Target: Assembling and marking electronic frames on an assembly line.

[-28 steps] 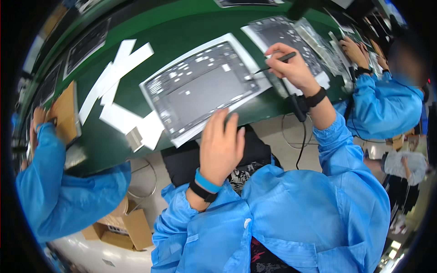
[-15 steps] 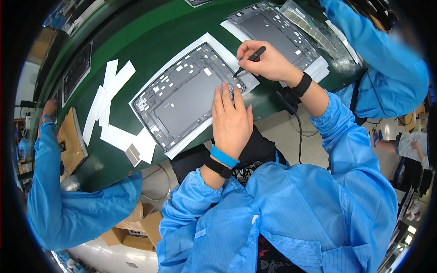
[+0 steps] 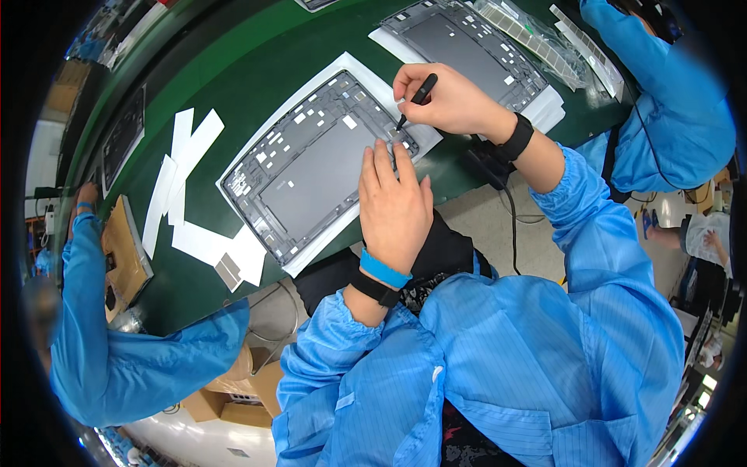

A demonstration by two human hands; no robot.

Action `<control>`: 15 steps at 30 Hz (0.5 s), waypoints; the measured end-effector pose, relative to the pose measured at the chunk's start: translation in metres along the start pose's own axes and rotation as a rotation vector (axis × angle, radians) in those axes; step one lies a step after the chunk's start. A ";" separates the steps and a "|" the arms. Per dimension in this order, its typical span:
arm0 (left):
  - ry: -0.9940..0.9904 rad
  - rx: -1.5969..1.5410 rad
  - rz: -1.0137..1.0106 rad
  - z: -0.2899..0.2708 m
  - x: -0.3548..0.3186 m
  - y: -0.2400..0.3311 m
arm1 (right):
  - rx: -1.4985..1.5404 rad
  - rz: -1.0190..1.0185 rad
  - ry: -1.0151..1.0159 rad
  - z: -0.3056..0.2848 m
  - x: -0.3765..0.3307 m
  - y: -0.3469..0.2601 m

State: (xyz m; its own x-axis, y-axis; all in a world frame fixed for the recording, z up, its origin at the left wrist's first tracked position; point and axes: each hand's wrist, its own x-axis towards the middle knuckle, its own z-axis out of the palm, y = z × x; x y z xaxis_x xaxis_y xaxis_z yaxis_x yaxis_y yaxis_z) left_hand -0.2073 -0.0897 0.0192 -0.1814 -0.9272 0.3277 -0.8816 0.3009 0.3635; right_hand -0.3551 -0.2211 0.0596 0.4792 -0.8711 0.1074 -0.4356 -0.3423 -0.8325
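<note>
On the green table (image 3: 257, 89), the dark panel (image 3: 311, 179) on white paper (image 3: 429, 140) is best steadied lightly by the left hand (image 3: 395, 206), spread flat and gripping nothing, while the right hand (image 3: 450, 101), pinched round a black pen-like tool (image 3: 424, 89), should guide its tip gently

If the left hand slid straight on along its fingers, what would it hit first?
Probably the black pen-like tool, at its tip, held by the right hand just ahead of the left hand. Whether they are level above the grey panel is unclear.
</note>
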 end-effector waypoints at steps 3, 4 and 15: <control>-0.011 0.034 -0.028 -0.005 0.009 0.001 | -0.034 0.017 -0.024 -0.002 0.001 -0.003; -0.021 0.051 -0.046 -0.005 0.012 0.001 | -0.048 0.022 -0.042 -0.002 0.001 -0.004; -0.003 0.262 -0.034 -0.001 0.032 0.007 | 0.136 -0.045 0.221 -0.008 -0.010 -0.011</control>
State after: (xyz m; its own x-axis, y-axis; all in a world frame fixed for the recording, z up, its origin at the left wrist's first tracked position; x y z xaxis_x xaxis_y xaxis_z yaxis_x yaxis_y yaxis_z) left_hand -0.2184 -0.1169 0.0335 -0.1510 -0.9364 0.3168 -0.9699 0.2023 0.1356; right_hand -0.3612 -0.2109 0.0717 0.3115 -0.9169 0.2497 -0.3037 -0.3450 -0.8881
